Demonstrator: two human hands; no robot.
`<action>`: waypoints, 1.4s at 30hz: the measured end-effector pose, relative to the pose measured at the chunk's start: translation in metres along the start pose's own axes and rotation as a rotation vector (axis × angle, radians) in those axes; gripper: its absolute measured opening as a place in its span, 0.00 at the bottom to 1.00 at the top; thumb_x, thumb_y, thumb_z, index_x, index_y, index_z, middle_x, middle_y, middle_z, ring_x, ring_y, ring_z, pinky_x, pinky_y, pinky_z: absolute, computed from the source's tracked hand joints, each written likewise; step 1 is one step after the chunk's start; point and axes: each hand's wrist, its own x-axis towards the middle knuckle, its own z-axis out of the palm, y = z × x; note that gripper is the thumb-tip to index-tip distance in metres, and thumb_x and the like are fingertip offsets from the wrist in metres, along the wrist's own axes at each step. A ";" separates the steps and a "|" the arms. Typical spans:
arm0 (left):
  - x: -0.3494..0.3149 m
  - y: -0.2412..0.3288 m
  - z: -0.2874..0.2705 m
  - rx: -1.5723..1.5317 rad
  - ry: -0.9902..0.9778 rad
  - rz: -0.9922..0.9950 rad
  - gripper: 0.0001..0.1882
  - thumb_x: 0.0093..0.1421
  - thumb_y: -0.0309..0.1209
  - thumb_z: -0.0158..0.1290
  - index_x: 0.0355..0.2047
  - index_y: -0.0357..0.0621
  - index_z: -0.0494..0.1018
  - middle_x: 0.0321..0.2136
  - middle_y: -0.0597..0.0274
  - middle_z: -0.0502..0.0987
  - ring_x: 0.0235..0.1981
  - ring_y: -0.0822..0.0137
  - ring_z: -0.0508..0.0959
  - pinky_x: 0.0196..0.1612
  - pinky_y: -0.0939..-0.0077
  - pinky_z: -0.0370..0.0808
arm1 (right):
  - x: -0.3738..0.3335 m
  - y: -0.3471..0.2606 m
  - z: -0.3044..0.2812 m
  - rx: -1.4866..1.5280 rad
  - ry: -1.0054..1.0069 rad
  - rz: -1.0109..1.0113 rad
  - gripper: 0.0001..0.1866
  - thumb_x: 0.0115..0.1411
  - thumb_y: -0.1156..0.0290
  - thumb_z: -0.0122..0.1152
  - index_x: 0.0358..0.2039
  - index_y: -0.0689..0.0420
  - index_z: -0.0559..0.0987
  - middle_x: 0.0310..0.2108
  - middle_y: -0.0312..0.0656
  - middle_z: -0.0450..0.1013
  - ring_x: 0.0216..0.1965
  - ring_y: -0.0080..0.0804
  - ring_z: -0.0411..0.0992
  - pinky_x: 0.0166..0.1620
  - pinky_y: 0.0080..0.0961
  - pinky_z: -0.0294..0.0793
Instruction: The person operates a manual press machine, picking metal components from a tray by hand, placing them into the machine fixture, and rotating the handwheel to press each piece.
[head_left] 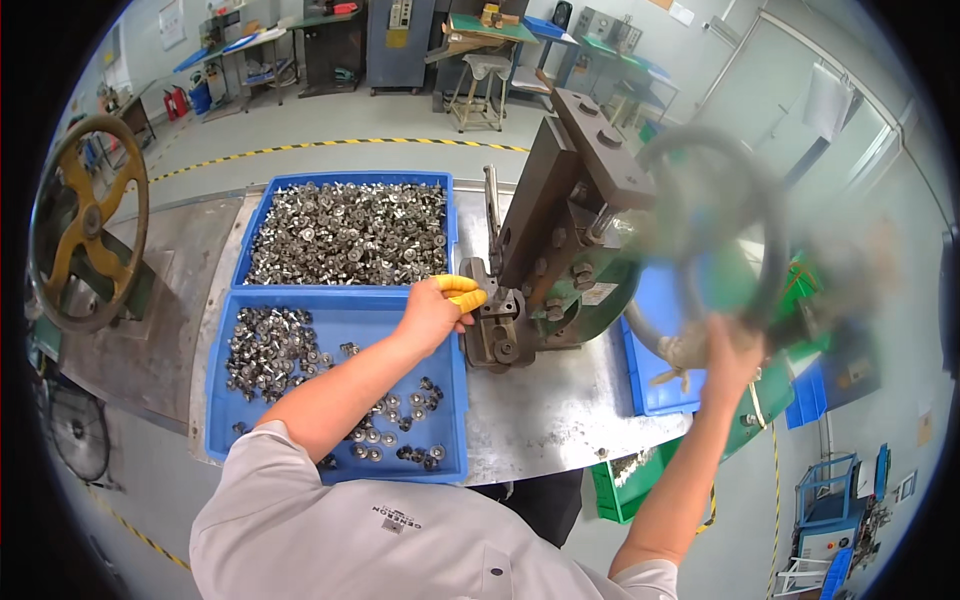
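My left hand, with yellow coverings on some fingers, reaches to the small metal fixture at the foot of a hand press. Its fingertips are pinched together at the fixture; whatever they hold is too small or hidden to make out. On the right, my right hand is closed on the press's handwheel, beside a cloth-wrapped part of it. The wheel is smeared by motion.
A blue tray with scattered small metal parts lies near my left arm. Behind it stands a blue tray heaped with similar parts. A blue bin and a green bin are right. Another handwheel stands far left.
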 end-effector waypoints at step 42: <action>-0.052 -0.035 -0.077 1.152 -0.395 0.535 0.11 0.46 0.27 0.58 0.31 0.37 0.78 0.30 0.59 0.76 0.24 0.67 0.74 0.28 0.73 0.72 | 0.083 -0.059 -0.003 0.149 -0.307 0.155 0.19 0.53 0.70 0.59 0.44 0.63 0.72 0.24 0.37 0.68 0.26 0.22 0.66 0.32 0.13 0.64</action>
